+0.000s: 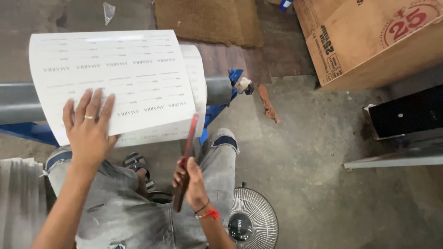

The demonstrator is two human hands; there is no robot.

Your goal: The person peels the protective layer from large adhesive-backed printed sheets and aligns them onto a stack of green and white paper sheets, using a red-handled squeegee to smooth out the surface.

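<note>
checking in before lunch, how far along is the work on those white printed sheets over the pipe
Done: the white printed sheets lie draped over the grey pipe. In hand: the left hand presses them flat, while the right hand holds a red-edged blade at their edge. Left: no cut shows yet.

Right of the grey horizontal roller (217, 90), bare concrete floor (314, 152) gives open passage (only a brown rag (268, 103) lies there); farther right a large cardboard box (369, 41) blocks, and below it a round wire fan (254, 221).
</note>
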